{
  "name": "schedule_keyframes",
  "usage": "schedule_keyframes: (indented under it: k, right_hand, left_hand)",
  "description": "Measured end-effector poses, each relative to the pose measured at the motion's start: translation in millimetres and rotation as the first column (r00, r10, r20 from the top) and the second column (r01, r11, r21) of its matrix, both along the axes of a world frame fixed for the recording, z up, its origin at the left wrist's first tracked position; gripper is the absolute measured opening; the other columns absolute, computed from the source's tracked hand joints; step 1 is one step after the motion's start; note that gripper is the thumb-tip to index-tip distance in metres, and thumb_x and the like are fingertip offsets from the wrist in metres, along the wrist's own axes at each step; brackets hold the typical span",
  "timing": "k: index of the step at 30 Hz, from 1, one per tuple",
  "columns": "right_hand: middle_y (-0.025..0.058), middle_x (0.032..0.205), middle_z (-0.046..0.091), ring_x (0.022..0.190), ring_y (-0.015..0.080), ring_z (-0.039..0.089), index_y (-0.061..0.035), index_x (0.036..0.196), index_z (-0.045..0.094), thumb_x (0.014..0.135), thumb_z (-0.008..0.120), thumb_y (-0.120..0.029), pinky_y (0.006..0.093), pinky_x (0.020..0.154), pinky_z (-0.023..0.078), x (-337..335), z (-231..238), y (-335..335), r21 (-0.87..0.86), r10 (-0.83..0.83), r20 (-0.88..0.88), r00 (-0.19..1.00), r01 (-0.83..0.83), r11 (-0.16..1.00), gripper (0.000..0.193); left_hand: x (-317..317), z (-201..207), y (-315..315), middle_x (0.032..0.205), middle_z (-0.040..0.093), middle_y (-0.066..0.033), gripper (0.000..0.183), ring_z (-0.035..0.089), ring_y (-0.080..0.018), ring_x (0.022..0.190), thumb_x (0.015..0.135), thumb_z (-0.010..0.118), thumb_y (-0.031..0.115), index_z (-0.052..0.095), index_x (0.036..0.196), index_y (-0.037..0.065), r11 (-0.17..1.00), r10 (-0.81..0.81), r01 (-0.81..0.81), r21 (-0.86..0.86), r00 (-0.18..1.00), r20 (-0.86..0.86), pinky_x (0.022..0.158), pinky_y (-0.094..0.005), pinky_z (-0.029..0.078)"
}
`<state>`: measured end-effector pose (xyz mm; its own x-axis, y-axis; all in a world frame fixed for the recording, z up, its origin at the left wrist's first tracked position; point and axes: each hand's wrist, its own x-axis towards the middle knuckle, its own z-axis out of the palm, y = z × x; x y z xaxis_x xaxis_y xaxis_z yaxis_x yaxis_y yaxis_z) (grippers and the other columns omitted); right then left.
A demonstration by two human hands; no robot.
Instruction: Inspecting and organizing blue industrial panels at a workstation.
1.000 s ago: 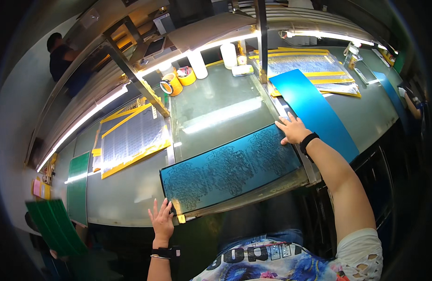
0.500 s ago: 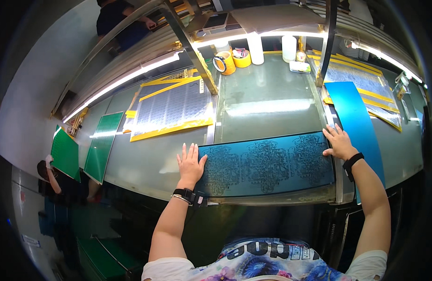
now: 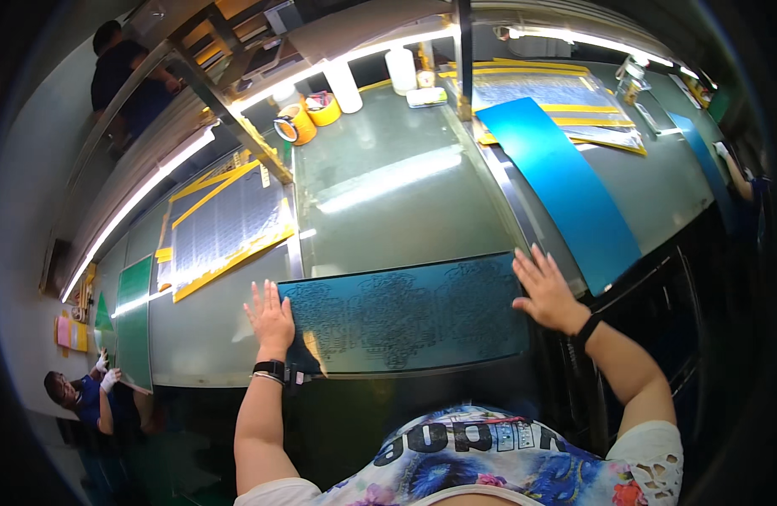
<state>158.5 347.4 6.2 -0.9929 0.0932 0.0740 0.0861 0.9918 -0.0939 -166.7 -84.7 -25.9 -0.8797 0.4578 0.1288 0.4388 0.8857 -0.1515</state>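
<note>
A long dark blue panel (image 3: 401, 316) with dense black circuit-like patterns lies along the front edge of the glass-topped bench (image 3: 388, 185). My left hand (image 3: 272, 319) is at its left end, fingers stretched out and together, the thumb side at the panel's edge. At the opposite end my right hand (image 3: 547, 291) is spread, its thumb over the panel's corner area and its fingers pointing away from me. Neither hand is wrapped round anything. To the right of my right hand rests a plain bright blue sheet (image 3: 565, 194), its near end close to the bench edge.
Yellow-edged clear films (image 3: 228, 228) lie at left, similar films (image 3: 548, 93) at back right. Tape rolls (image 3: 295, 124) and a white cylinder (image 3: 343, 87) stand at the back. Metal posts (image 3: 464, 59) rise from the bench. A co-worker's gloved hands (image 3: 108, 375) are by a green panel (image 3: 135, 325).
The view has swung right, so the bench appears shifted left. My hands stay at the panel's two ends. A co-worker at the far right has come into view; the left co-worker's green panel has moved.
</note>
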Motion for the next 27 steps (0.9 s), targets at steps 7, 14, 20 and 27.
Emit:
schedule_keyframes:
  k: [7,14,20,27]
  right_hand:
    - [0.0132,0.144,0.035,0.136,0.0382,0.023,0.0002,0.128,0.047,0.070,0.069,-0.041,0.0539,0.110,0.017,112.2,19.2,-64.4,-0.205,0.100,0.053,0.994,-0.087,0.975,0.074]
    - [0.0107,0.141,0.040,0.134,0.0331,0.032,-0.0115,0.124,0.054,0.065,0.071,-0.009,0.0473,0.111,0.024,79.2,7.1,-40.4,-0.205,0.030,-0.181,0.983,-0.068,0.976,0.061]
    - [0.0106,0.122,0.058,0.122,0.0276,0.050,-0.0096,0.106,0.066,0.075,0.054,0.002,0.0476,0.109,0.029,48.1,-2.9,-34.5,-0.102,0.126,-0.396,0.910,-0.180,0.978,0.035]
    - [0.0137,0.064,0.051,0.058,0.0226,0.049,0.0028,0.071,0.045,0.088,0.055,-0.011,0.0374,0.054,0.035,9.0,54.3,-6.1,-0.797,-0.478,-0.200,0.855,0.141,0.587,0.024]
  left_hand:
    - [-3.7,-10.4,-1.2,0.151,0.025,-0.0015,0.055,0.012,-0.0249,0.142,0.098,0.031,0.040,0.030,0.143,0.009,0.996,0.091,-0.090,-0.025,0.995,0.032,0.110,-0.0557,0.014]
    - [33.7,-15.7,-28.6,0.152,0.020,-0.0102,0.066,0.011,-0.0302,0.142,0.096,0.029,0.050,0.027,0.143,0.003,0.983,0.150,-0.158,0.094,0.985,0.090,0.109,-0.0578,0.012]
    - [132.9,-0.5,-92.3,0.152,0.018,-0.0130,0.069,0.009,-0.0332,0.142,0.096,0.027,0.052,0.027,0.142,0.001,0.956,0.210,-0.239,0.167,0.962,0.173,0.108,-0.0601,0.011]
    - [146.4,96.7,-97.3,0.150,0.023,-0.0165,0.061,0.012,-0.0369,0.141,0.098,0.031,0.045,0.032,0.140,0.000,0.799,0.359,-0.074,0.597,0.855,-0.374,0.109,-0.0538,0.015]
